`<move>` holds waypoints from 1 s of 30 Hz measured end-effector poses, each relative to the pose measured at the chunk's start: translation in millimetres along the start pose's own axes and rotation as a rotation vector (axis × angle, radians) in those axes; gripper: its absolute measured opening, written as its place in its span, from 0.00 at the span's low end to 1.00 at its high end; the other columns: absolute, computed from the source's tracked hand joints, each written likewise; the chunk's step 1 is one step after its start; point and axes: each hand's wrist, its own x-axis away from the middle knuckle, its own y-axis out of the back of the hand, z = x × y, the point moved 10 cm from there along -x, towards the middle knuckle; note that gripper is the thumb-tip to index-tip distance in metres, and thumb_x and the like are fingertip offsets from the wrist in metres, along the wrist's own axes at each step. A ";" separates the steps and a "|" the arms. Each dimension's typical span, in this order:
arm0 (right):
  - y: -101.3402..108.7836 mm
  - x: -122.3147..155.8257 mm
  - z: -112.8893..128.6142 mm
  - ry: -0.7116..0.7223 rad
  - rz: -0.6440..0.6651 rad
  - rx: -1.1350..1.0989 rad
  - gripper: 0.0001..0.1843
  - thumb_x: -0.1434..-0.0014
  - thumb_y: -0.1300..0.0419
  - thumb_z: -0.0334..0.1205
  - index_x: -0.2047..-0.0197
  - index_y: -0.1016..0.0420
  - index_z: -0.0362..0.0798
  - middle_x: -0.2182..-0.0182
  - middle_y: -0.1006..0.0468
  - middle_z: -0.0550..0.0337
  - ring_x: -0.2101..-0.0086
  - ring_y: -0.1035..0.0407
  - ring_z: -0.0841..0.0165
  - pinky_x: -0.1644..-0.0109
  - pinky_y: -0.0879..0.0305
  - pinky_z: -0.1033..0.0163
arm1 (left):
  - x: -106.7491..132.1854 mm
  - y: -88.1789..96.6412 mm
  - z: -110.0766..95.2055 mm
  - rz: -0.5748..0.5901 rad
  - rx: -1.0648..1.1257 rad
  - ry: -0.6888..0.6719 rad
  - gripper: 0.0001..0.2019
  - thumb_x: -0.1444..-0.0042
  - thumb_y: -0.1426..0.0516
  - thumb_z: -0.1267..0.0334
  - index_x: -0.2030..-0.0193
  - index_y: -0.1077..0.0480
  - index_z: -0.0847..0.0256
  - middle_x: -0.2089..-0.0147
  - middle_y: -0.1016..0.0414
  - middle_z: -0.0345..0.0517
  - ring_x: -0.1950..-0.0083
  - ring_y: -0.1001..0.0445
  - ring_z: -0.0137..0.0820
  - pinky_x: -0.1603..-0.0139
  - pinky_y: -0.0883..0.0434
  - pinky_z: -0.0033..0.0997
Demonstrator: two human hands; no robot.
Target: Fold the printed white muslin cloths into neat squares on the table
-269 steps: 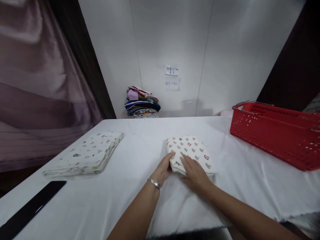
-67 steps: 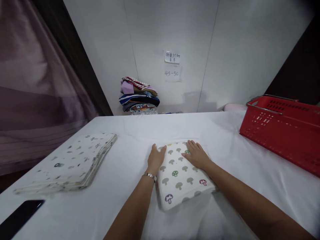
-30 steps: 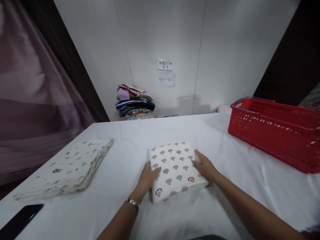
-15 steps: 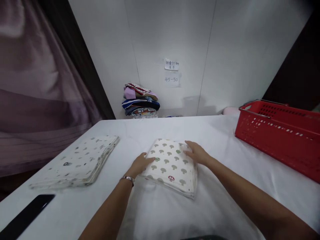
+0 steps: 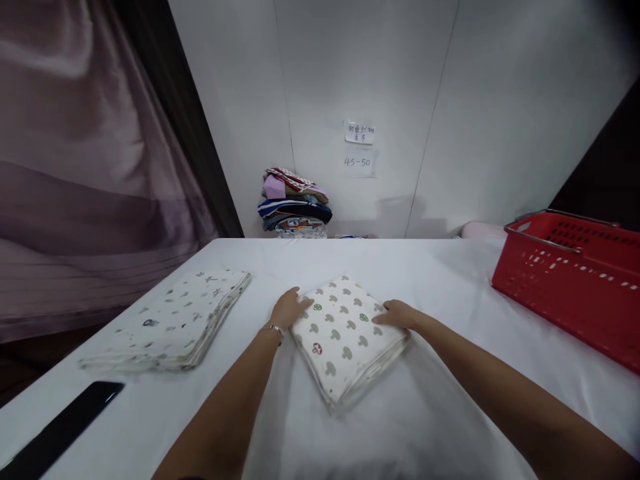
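Note:
A folded white cloth (image 5: 345, 333) with grey mushroom prints, plus a few green and red ones, lies in front of me, turned so one corner points toward me. At its left corner is my left hand (image 5: 289, 309), thumb on top and fingers around the edge. My right hand (image 5: 400, 315) grips the right corner in the same way, its fingertips partly hidden. To the left, a second folded white cloth (image 5: 175, 317) with small dark prints rests flat, apart from both hands.
A black phone-like slab (image 5: 65, 427) lies at the table's near left. On the right stands a red plastic basket (image 5: 565, 287) with metal handles. Folded clothes (image 5: 296, 203) are stacked beyond the far edge of the white table (image 5: 440, 267). Pinkish curtains (image 5: 100, 167) hang at left.
The mushroom-print cloth has been turned clockwise on the table, its near corner swinging left. Both hands have moved along with it. The view has shifted slightly left.

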 end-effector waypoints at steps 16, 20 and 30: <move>-35.8 15.2 9.2 -0.203 0.422 -0.801 0.30 0.54 0.35 0.56 0.54 0.28 0.42 0.53 0.24 0.44 0.57 0.27 0.57 0.59 0.28 0.59 | 151.1 -51.1 35.0 -0.076 1.012 0.598 0.36 0.46 0.42 0.57 0.35 0.54 0.61 0.36 0.42 0.58 0.44 0.31 0.37 0.63 0.25 0.28; -36.7 33.1 7.8 -0.212 0.444 -0.993 0.26 0.54 0.34 0.53 0.56 0.28 0.43 0.55 0.23 0.46 0.57 0.27 0.57 0.59 0.27 0.59 | 157.3 -65.1 19.9 0.147 1.107 0.604 0.26 0.47 0.42 0.56 0.43 0.40 0.63 0.46 0.29 0.58 0.54 0.24 0.37 0.61 0.25 0.32; -26.8 46.1 8.9 -0.071 0.340 -1.054 0.29 0.54 0.34 0.47 0.50 0.33 0.46 0.56 0.22 0.51 0.59 0.26 0.59 0.57 0.28 0.57 | 162.8 -69.2 0.9 0.219 1.053 0.511 0.17 0.51 0.39 0.57 0.55 0.30 0.61 0.58 0.22 0.53 0.59 0.23 0.39 0.62 0.25 0.36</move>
